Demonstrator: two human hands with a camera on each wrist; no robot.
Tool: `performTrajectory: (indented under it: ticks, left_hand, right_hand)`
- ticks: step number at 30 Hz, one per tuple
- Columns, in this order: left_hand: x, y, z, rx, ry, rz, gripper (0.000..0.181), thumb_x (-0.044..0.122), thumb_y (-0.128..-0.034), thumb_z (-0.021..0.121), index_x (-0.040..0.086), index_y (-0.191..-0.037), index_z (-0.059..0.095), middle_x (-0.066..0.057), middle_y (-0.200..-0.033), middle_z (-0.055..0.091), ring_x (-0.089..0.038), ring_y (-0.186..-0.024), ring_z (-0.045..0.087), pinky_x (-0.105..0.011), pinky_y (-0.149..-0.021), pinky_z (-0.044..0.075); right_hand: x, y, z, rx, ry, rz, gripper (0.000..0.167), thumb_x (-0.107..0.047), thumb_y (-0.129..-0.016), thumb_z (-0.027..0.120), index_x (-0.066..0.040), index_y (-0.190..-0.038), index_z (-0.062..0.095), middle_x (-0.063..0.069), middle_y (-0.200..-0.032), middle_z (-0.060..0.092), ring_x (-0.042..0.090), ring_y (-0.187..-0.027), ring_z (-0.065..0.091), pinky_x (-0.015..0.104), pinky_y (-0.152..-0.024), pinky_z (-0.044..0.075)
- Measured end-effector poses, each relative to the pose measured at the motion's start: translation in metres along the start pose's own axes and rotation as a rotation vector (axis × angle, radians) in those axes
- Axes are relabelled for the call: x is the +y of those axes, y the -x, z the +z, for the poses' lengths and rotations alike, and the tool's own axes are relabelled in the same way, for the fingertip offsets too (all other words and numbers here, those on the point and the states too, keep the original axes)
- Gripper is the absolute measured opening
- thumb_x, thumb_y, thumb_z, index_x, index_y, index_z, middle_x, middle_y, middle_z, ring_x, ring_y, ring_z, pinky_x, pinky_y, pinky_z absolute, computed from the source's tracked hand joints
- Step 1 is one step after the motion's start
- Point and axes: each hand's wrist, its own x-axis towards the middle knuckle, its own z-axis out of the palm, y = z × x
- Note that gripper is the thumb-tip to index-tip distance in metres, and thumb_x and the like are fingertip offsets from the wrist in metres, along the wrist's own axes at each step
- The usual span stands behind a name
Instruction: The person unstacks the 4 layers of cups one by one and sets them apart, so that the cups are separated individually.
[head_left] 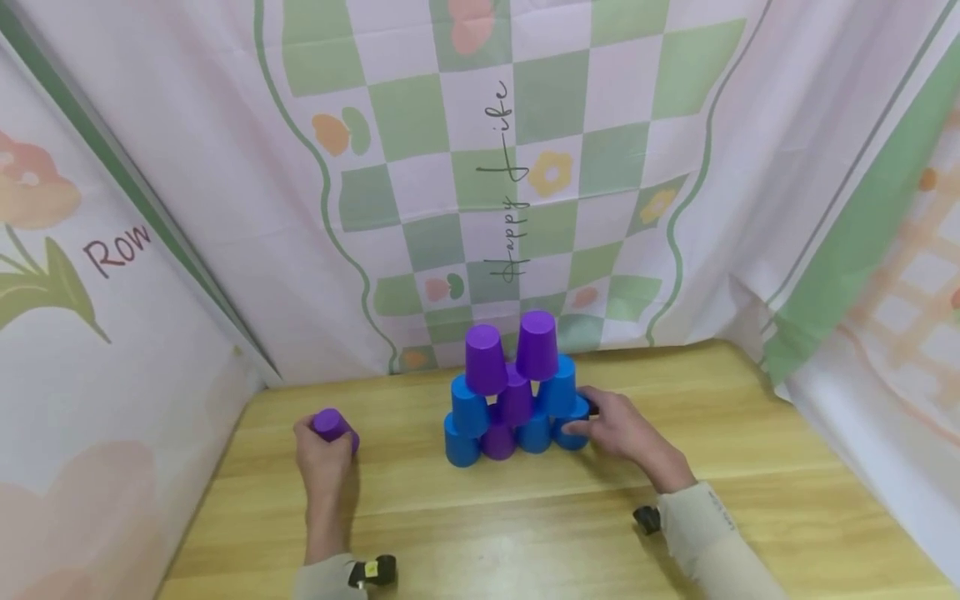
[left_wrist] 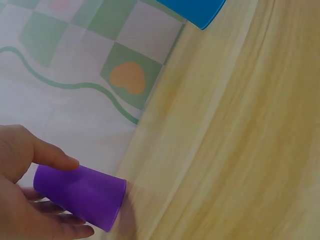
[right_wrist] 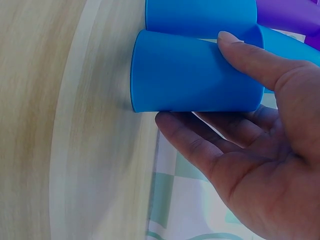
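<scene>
Upside-down cups form a stack: a bottom row of blue cups and a purple cup (head_left: pixel 498 440), a middle row with blue cups at its ends around a purple cup (head_left: pixel 515 400), and two purple cups (head_left: pixel 486 360) (head_left: pixel 537 346) on top. At the left, apart from the stack, my left hand (head_left: pixel 324 462) grips a purple cup (left_wrist: pixel 82 196) between thumb and fingers. My right hand (head_left: pixel 618 425) is at the right end of the bottom row, its thumb and fingers around the end blue cup (right_wrist: pixel 195 75).
The wooden table (head_left: pixel 480 525) reaches back to a curtain (head_left: pixel 405 192) with green checks just behind the stack. Another printed curtain (head_left: pixel 90 400) hangs at the left, and one (head_left: pixel 885 392) at the right.
</scene>
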Motion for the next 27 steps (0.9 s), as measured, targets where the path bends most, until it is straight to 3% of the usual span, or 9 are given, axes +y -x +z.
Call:
performTrajectory:
  ticks: [7,11,20,27]
  left_hand:
    - [0.009,0.005,-0.003,-0.028,-0.096,0.042,0.085,-0.011,-0.0855,0.059,-0.009,-0.16,0.019,-0.04,-0.157,0.035,-0.054,-0.147,0.037,-0.064,-0.124,0.031]
    - [0.019,0.005,-0.002,-0.01,-0.18,0.07,0.087,-0.01,-0.0836,0.061,-0.009,-0.161,0.02,-0.039,-0.16,0.032,-0.056,-0.145,0.038,-0.065,-0.123,0.032]
    - [0.046,0.015,-0.003,0.04,-0.225,0.109,0.083,-0.007,-0.0862,0.064,-0.008,-0.16,0.026,-0.04,-0.156,0.035,-0.06,-0.139,0.042,-0.071,-0.118,0.037]
    - [0.059,0.024,-0.004,0.013,-0.28,0.189,0.069,0.003,-0.0916,0.068,-0.008,-0.154,0.041,-0.035,-0.157,0.039,-0.057,-0.138,0.045,-0.069,-0.115,0.041]
  right_hand:
    - [0.001,-0.001,0.0,-0.001,0.0,-0.004,0.046,-0.027,-0.097,0.077,-0.005,-0.135,0.063,0.016,-0.127,0.071,0.032,-0.114,0.068,0.055,-0.097,0.059]
    - [0.001,-0.001,-0.001,-0.001,0.004,-0.002,0.046,-0.027,-0.097,0.077,-0.005,-0.136,0.063,0.017,-0.128,0.071,0.033,-0.114,0.068,0.057,-0.098,0.059]
    - [-0.001,0.001,-0.002,-0.01,0.006,0.004,0.049,-0.027,-0.098,0.077,-0.004,-0.138,0.061,0.018,-0.13,0.07,0.034,-0.116,0.068,0.058,-0.098,0.059]
    - [-0.001,0.0,-0.001,0.0,0.02,0.001,0.049,-0.028,-0.097,0.078,-0.004,-0.136,0.063,0.017,-0.128,0.071,0.034,-0.114,0.068,0.057,-0.098,0.059]
